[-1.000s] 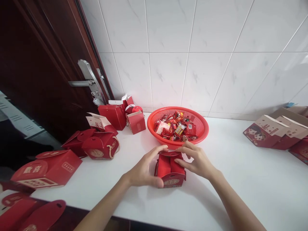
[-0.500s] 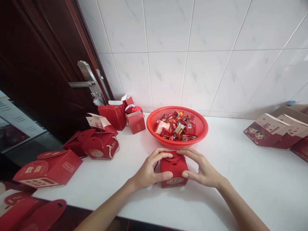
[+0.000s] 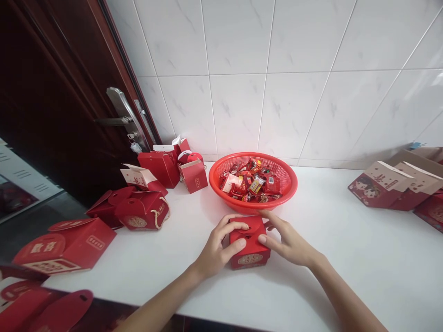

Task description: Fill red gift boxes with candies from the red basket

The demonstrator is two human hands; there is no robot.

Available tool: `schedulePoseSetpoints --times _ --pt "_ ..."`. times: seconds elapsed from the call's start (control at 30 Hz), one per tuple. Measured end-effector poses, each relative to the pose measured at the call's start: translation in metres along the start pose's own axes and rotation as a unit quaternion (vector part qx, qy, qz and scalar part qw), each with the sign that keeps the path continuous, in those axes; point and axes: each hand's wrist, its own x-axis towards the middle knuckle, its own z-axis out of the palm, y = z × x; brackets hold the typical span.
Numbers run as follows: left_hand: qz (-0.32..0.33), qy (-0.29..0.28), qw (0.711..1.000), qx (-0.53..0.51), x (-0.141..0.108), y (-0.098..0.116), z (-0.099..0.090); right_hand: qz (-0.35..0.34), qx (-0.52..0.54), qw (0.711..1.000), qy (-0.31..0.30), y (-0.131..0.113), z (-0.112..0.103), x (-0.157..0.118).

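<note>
A small red gift box [image 3: 254, 251] with a gold emblem on its front stands on the white table between my hands. Its top flaps are folded over, with slots showing in them. My left hand [image 3: 223, 244] grips the box from the left, thumb and fingers on the top flaps. My right hand [image 3: 285, 240] is around the right side, its thumb on the top right edge and its fingers behind the box, partly hidden. Just behind the box sits a red plastic basket [image 3: 288, 198] of wrapped sweets [image 3: 256, 184].
Several red gift boxes [image 3: 141, 214] stand along the left of the white table [image 3: 346, 258]. Red and cream cartons [image 3: 380, 184] stand at the right. A tiled wall [image 3: 238, 110] closes off the back, and a dark wooden door [image 3: 51, 69] is at the left.
My left thumb has moved from the box's front up onto its top. My right fingers have shifted from the top to behind the right side. The flaps lie flatter.
</note>
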Motion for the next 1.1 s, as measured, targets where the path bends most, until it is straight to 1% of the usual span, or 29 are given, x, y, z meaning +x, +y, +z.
schedulePoseSetpoints --times 0.1,0.17,0.23,0.33,0.43,0.53,0.63,0.73,0.77,0.83,0.93,1.03,1.1 --pt "0.003 -0.002 1.000 0.008 0.002 -0.001 -0.001 0.054 0.005 0.999 0.001 0.000 -0.003 0.002" --pt "0.009 0.002 1.000 0.015 0.004 -0.001 0.000 0.079 0.035 0.996 0.005 0.000 -0.005 0.002" --pt "0.014 0.010 1.000 0.017 0.005 -0.001 0.001 0.077 0.086 0.993 0.017 -0.001 -0.007 0.002" --pt "0.020 0.019 1.000 0.015 0.008 0.001 0.005 0.057 0.149 0.986 0.053 -0.004 -0.009 0.001" --pt "0.023 0.018 0.999 0.021 0.010 0.005 0.007 0.051 0.120 0.989 0.074 -0.006 -0.006 0.000" --pt "0.002 0.017 0.999 0.029 0.011 0.009 0.003 0.047 0.065 0.994 0.078 -0.005 -0.001 0.001" --pt "-0.025 0.040 0.997 0.064 0.010 0.010 -0.008 0.048 0.049 0.995 0.076 -0.003 0.001 0.001" --pt "-0.084 0.063 0.992 0.077 0.010 0.005 -0.022 0.043 0.040 0.996 0.069 -0.003 0.001 0.002" --pt "-0.105 0.060 0.990 0.068 0.010 0.003 -0.025 0.039 0.035 0.996 0.067 -0.003 0.001 0.002" --pt "-0.130 0.034 0.990 0.038 0.011 -0.001 -0.029 0.032 0.027 0.997 0.065 -0.003 0.001 0.002" --pt "-0.126 0.002 0.992 0.008 0.012 -0.003 -0.029 0.029 0.031 0.997 0.062 -0.001 0.001 0.003" --pt "-0.118 0.001 0.992 0.040 0.013 -0.002 -0.027 0.033 0.043 0.997 0.058 0.001 0.001 0.004" --pt "-0.128 -0.012 0.991 0.049 0.013 0.002 -0.026 0.036 0.050 0.997 0.055 0.002 0.001 0.004"
